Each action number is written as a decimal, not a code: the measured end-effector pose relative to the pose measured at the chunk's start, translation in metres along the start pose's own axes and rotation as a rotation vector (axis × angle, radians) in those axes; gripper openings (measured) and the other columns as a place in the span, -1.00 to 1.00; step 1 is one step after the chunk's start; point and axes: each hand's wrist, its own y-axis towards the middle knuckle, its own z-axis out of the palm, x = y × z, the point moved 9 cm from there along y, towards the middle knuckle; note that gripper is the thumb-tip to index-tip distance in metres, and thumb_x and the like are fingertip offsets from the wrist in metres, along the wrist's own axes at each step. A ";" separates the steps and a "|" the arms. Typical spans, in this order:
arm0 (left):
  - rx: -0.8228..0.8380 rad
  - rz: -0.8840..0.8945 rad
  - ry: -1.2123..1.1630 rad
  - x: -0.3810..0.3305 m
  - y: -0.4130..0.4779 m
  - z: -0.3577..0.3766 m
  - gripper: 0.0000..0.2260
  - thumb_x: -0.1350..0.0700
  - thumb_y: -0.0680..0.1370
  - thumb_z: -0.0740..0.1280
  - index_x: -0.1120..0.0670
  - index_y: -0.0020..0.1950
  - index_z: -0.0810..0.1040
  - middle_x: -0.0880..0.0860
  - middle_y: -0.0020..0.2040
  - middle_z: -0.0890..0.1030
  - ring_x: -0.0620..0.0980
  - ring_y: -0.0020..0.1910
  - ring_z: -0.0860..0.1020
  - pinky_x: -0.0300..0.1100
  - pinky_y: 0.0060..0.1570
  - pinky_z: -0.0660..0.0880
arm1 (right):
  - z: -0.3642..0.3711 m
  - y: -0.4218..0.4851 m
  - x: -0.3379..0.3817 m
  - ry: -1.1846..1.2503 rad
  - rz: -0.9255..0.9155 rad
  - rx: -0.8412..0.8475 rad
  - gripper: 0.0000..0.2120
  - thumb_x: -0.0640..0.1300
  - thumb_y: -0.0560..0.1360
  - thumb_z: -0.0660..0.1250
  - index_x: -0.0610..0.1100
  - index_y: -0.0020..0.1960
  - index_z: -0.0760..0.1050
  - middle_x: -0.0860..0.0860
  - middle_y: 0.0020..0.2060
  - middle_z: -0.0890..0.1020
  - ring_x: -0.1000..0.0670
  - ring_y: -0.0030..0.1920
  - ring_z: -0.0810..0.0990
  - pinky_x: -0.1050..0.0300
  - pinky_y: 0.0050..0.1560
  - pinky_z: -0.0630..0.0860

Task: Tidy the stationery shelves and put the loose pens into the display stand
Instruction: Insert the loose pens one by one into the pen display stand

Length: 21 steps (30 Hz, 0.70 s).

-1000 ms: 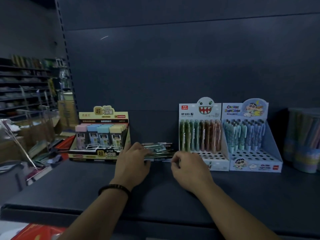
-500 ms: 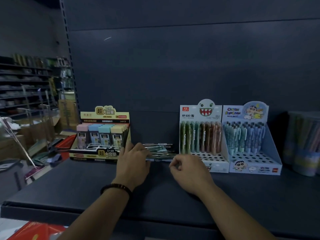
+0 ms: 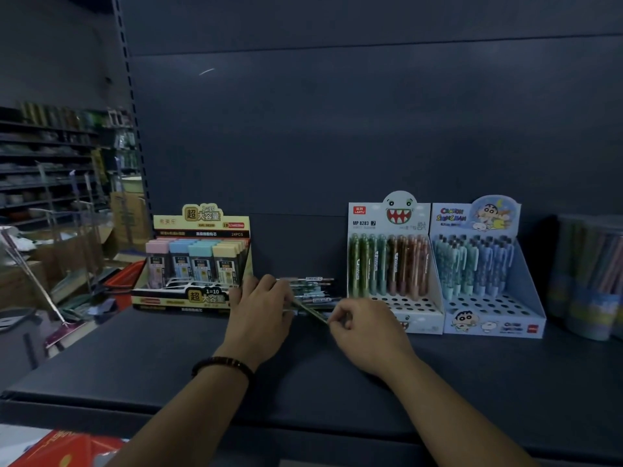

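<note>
Head view: your right hand (image 3: 365,328) pinches a green pen (image 3: 312,311) by its near end, and the pen slants far-left toward your left hand (image 3: 261,313). That hand lies on the left end of the loose pens (image 3: 315,291) with its fingers bent over them; whether it grips any cannot be told. The pile lies on the shelf (image 3: 161,362) between a refill box (image 3: 199,264) at left and the monster stand (image 3: 409,303) at right. A blue stand (image 3: 495,306) sits just beside that, farther right.
</note>
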 end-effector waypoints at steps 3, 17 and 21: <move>-0.003 0.059 0.029 -0.005 0.000 0.000 -0.63 -0.05 0.53 0.49 -0.28 0.31 0.53 -0.16 0.20 0.45 0.07 0.24 0.36 0.06 0.17 0.25 | -0.002 0.001 -0.003 0.024 0.023 -0.026 -0.90 -0.02 0.56 0.37 0.09 -0.10 0.63 0.13 -0.26 0.65 0.11 -0.22 0.62 0.01 -0.14 0.65; -0.246 0.172 -0.035 -0.018 -0.005 -0.025 -0.84 -0.07 0.53 0.48 -0.21 0.08 0.59 -0.22 0.00 0.58 0.01 0.08 0.49 0.02 0.06 0.32 | -0.020 -0.003 -0.004 0.399 -0.053 -0.219 -0.82 -0.15 0.52 0.48 0.09 0.05 0.60 0.06 -0.23 0.66 0.08 -0.30 0.65 0.12 -0.24 0.65; -0.319 0.223 -0.075 -0.022 -0.006 -0.032 -0.87 -0.12 0.59 0.41 -0.22 0.13 0.59 -0.22 0.01 0.55 -0.01 0.06 0.46 0.06 0.06 0.37 | -0.026 -0.003 -0.010 0.562 0.001 -0.297 -0.84 -0.15 0.56 0.51 0.03 0.08 0.59 0.04 -0.21 0.67 0.01 -0.39 0.68 0.04 -0.30 0.67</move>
